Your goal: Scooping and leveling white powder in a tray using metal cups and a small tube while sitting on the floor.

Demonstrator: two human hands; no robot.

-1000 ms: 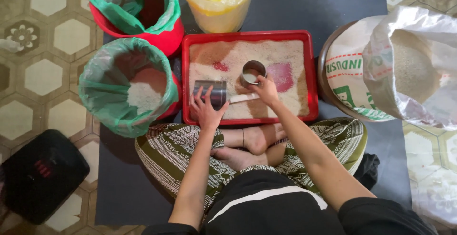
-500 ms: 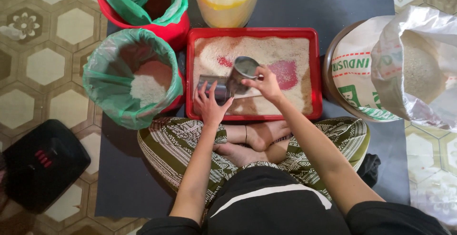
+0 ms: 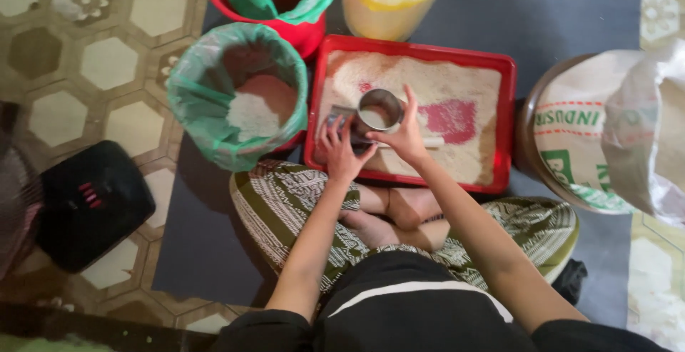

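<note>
Both hands, left hand [image 3: 340, 154] and right hand [image 3: 403, 138], around a metal cup [image 3: 379, 111] over a red tray [image 3: 508, 125] of white grain.

My right hand [image 3: 405, 136] grips a shiny metal cup [image 3: 379, 111] over the glossy red plastic tray [image 3: 508, 109] of grainy white powder [image 3: 428, 84], beside a bucket's thin, crinkled green plastic liner [image 3: 193, 88].
</note>
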